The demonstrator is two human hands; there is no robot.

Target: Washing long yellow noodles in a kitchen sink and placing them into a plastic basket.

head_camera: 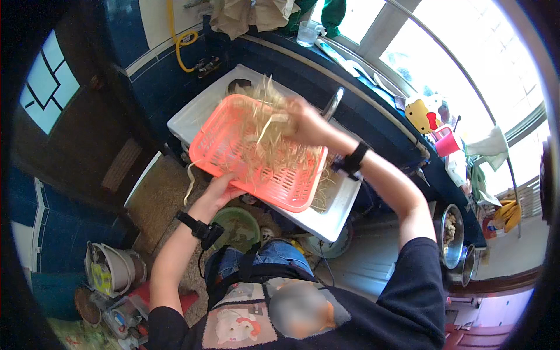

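My left hand (223, 189) grips the near left edge of an orange-pink slotted plastic basket (284, 186), held tilted over a white sink (343, 214). Above the basket's far side, my right hand (306, 122) has hold of a clump of pale, stringy plant strands (267, 127), blurred at its edges. More strands lie in the basket, and one dangles over its left corner. Others show in the sink beyond the basket's right end. A metal faucet (334, 103) stands behind my right hand. The basket hides much of the sink.
A green basin (236, 227) sits on the floor by my legs. Along the windowsill stand a clear cup (307, 34) and a pink mug (448, 142). Metal bowls (453, 236) are at the right. A grey bucket (109, 269) is at the lower left, near a yellow hose (179, 48) higher up the wall.
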